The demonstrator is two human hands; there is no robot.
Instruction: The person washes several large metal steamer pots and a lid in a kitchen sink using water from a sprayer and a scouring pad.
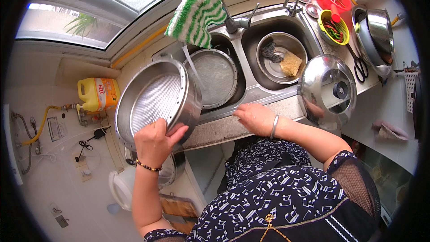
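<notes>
My left hand (156,136) grips the near rim of a stainless-steel steamer tier (158,97), which is tilted up beside the left sink basin. Its patterned bottom faces up. My right hand (257,119) hovers by the sink's front edge with loosely bent fingers and nothing visible in it; the palm is hidden. In the left basin (240,87) lies another round steel steamer piece (215,77) with small holes around its rim. A thin stream of water (191,62) falls onto it from beneath a green-and-white striped towel (198,15) hanging at the faucet (237,23).
A steel bowl (280,77) in the right basin holds a sponge (291,64) and a dark scouring pad (271,52). A domed lid (324,90) leans at the counter's right. Scissors (360,69), a yellow pepper basket (332,30) and stacked bowls (379,33) stand beyond; a yellow jug (97,94) is left.
</notes>
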